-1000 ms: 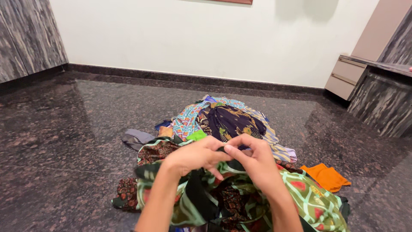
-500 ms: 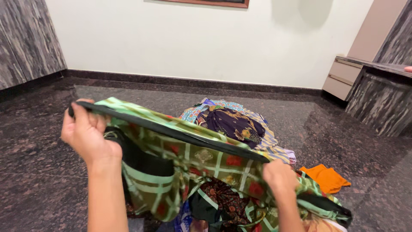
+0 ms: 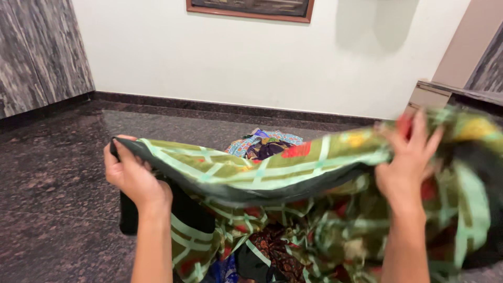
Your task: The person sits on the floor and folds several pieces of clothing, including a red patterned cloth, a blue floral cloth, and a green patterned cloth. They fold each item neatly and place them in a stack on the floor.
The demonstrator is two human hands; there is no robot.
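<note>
A large green cloth (image 3: 272, 173) with a pale green grid, red patches and a black border is stretched out in front of me. My left hand (image 3: 131, 175) grips its black-edged corner at the left. My right hand (image 3: 406, 167) holds the top edge at the right, fingers spread over the fabric, blurred by motion. More of the cloth hangs and bunches below and to the right. Behind it a pile of colourful clothes (image 3: 264, 145) lies on the floor, mostly hidden.
The floor (image 3: 57, 173) is dark polished granite. A white wall (image 3: 251, 57) with a dark skirting runs across the back, with a framed picture (image 3: 250, 8) at the top. Grey stone panels (image 3: 36, 52) stand at the left; a beige cabinet (image 3: 435, 94) at the right.
From a bunched hold over the pile, my hands have drawn apart and lifted, spreading the green cloth wide. The right hand has risen and moved right; the view has tilted up.
</note>
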